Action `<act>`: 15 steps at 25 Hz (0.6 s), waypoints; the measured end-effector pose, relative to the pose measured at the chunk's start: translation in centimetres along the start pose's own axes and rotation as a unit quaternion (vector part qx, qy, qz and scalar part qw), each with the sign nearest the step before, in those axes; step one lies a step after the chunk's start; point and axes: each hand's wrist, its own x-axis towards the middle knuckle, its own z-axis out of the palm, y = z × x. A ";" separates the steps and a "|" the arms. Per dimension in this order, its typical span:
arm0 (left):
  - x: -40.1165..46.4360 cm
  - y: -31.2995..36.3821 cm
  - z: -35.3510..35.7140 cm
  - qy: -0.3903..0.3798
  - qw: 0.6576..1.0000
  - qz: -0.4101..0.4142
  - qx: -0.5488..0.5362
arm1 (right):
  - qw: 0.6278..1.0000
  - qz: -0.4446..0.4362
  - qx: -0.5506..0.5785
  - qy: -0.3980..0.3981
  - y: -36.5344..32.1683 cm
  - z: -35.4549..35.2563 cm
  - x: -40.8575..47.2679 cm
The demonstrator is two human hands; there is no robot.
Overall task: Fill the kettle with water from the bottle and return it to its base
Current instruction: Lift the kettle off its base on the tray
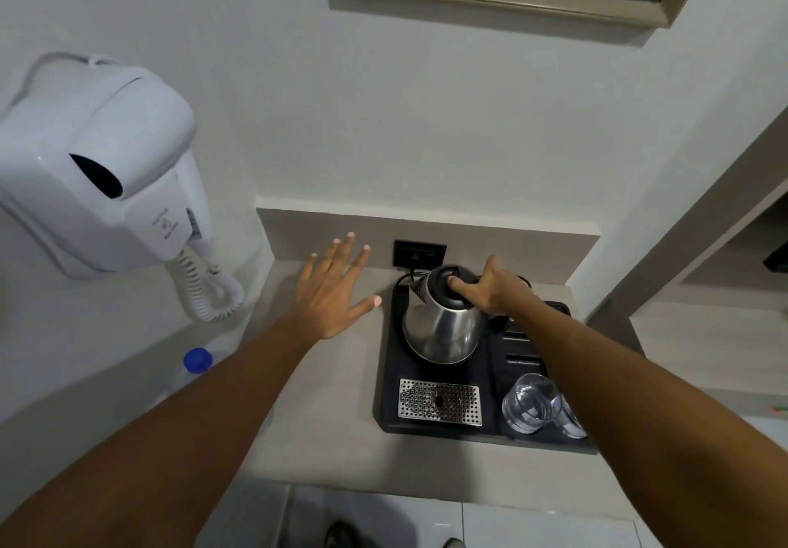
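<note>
I see the kettle (443,325) standing on the black tray (386,377) at the right part of the counter (324,419); it is a steel kettle with a black lid, and its spout points to the left. My right hand (494,287) is closed around the handle at the top of the kettle, and the thumb presses on the black lid; whether the kettle rests fully on its base I cannot tell, because the body hides what is under it. My left hand (332,291) is wide open, the fingers spread, the palm down over the bare counter just left of the tray; it holds nothing. The bottle (198,362) is at the left, near the wall, mostly hidden behind my left forearm; only its blue cap and a bit of the clear neck are visible. On the front of the tray there is a perforated metal drip plate (439,402), and beside it, at the right, two clear glasses (531,404), partly covered by my right arm. Behind the kettle a black wall socket (420,253) has a cable plugged in; a white hair dryer (102,172) hangs on the left wall.
</note>
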 end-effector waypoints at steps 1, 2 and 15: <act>0.0 0.0 -0.1 -0.002 1.000 0.001 0.000 | 1.000 0.000 -0.005 -0.004 0.0 0.1 0.2; 0.0 -0.1 -0.1 -0.003 1.000 0.003 0.002 | 1.000 -0.005 -0.011 -0.008 0.0 0.1 0.3; -1.4 -2.2 -0.6 -0.003 1.000 0.000 0.001 | 0.981 0.047 0.025 -0.185 -0.3 -2.8 -0.1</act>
